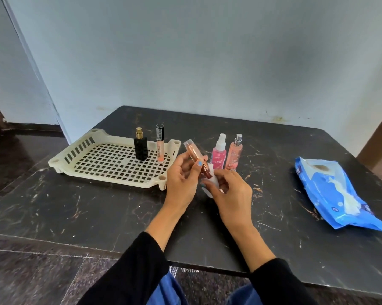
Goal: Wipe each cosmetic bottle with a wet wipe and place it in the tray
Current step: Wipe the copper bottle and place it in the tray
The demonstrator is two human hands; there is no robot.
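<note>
Left hand (182, 176) round tube (196, 158), wipe (212, 183) seemingly beneath.

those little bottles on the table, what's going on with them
A person is cleaning cosmetics. The left hand holds a slim rose-gold tube tilted, while the right hand holds a white wet wipe at its lower end. A black perfume bottle and a lip gloss tube already stand in the cream tray. Two pink spray bottles wait on the table, and the blue wipes pack lies to the right.
</note>
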